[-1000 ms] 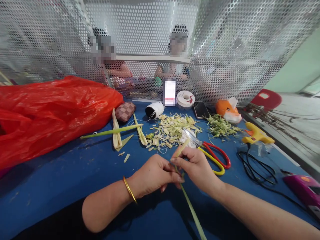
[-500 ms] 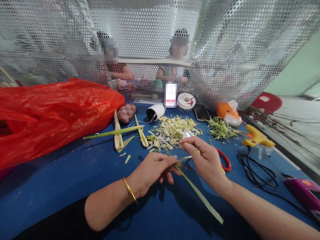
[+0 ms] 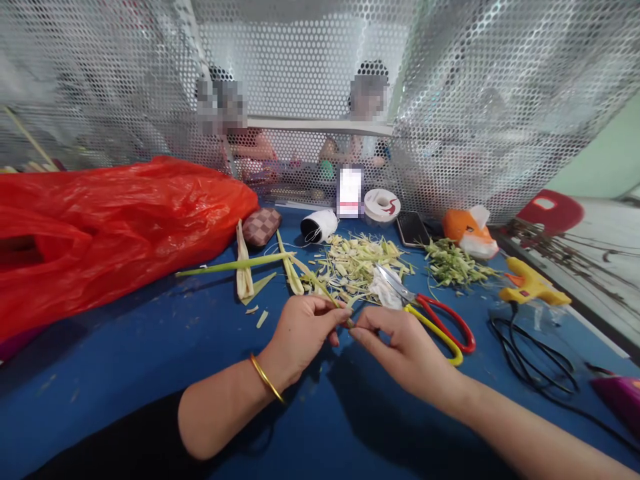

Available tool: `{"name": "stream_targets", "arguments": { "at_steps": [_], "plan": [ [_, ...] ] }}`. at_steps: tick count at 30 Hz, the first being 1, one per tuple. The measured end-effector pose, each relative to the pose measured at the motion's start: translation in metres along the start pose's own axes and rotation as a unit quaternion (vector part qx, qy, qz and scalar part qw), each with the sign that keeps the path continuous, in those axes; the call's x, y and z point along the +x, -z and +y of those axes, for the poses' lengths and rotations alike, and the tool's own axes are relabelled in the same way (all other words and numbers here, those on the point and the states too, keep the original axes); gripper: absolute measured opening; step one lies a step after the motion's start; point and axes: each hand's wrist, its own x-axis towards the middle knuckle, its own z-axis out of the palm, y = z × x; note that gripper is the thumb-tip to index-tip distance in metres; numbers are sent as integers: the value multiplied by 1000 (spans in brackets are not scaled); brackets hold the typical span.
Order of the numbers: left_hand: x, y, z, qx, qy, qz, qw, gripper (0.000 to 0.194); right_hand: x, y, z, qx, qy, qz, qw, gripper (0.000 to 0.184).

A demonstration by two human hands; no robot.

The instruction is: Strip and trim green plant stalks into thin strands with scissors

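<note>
My left hand [image 3: 310, 330] pinches a narrow green leaf strip [image 3: 323, 287] between thumb and fingers; one end sticks out up and to the left. My right hand [image 3: 400, 343] meets it at the fingertips, closed on the same strip near a small fold. Most of the folded part is hidden by my fingers. Just beyond my right hand lie scissors [image 3: 440, 320] with one red and one yellow handle, their blades resting by a crumpled white tissue [image 3: 385, 287]. Leaf scraps [image 3: 357, 257] are heaped in front of both hands.
Leaf pieces [image 3: 243, 267] and a red plastic bag [image 3: 125, 233] lie left. Behind stand a thread spool [image 3: 325, 225], a lit phone [image 3: 350, 192] and a ribbon roll [image 3: 381, 205]. Right are green trimmings [image 3: 457, 263] and a yellow glue gun [image 3: 535, 283] with its black cord.
The strip's long tail swung right toward me, and now no longer hangs there. My right hand moved up and away, then came back to the left hand's fingertips, uncovering the scissors.
</note>
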Motion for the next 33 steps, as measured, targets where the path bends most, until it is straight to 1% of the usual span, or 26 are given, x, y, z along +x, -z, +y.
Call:
{"name": "stream_targets", "arguments": {
  "at_steps": [3,4,6,8,10,12,13,15,16,17,20,22,24,26,28,31,33],
  "plan": [
    [0,-1,1,11,-4,6,1000,14,-2,-2,-2,-36,63,1,997,27],
    [0,-1,2,13,-1,3,1000,14,-3,-2,-3,-41,66,2,997,27],
    [0,0,4,19,9,-13,1000,13,-3,0,-2,-34,41,26,998,28],
    [-2,1,3,32,14,-54,998,14,-1,3,-2,-23,4,83,996,22],
    [-5,1,0,55,4,-116,992,20,1,5,-2,-9,0,119,993,12],
    [-8,0,-6,78,-5,-161,984,26,2,6,-3,18,25,100,994,5],
    [-9,-1,-9,90,-6,-168,982,26,2,6,-3,35,37,81,995,4],
    [-11,-2,-13,93,-16,-178,980,21,2,3,-4,66,49,52,995,10],
    [-11,-2,-14,86,-20,-184,979,20,1,2,-4,77,50,53,994,12],
    [-12,-2,-14,77,-25,-185,979,19,0,0,-4,84,48,62,993,14],
    [-14,-3,-11,65,-31,-182,981,20,-3,-5,-3,93,25,113,989,19],
    [-15,-4,-10,70,-24,-190,979,18,-4,-8,-3,91,21,126,988,21],
    [-16,-6,-11,77,-23,-208,975,16,-5,-10,-3,83,43,106,990,20],
    [-15,-6,-12,70,-20,-212,975,15,-3,-8,-3,72,63,81,992,19],
    [-13,-6,-12,47,-7,-198,979,14,1,-2,-2,60,46,58,995,16],
    [-7,-1,-4,19,10,-165,986,24,7,13,2,28,7,-2,1000,17],
    [-5,5,4,14,10,-150,989,31,11,22,5,-7,19,-33,999,18]
  ]
}}
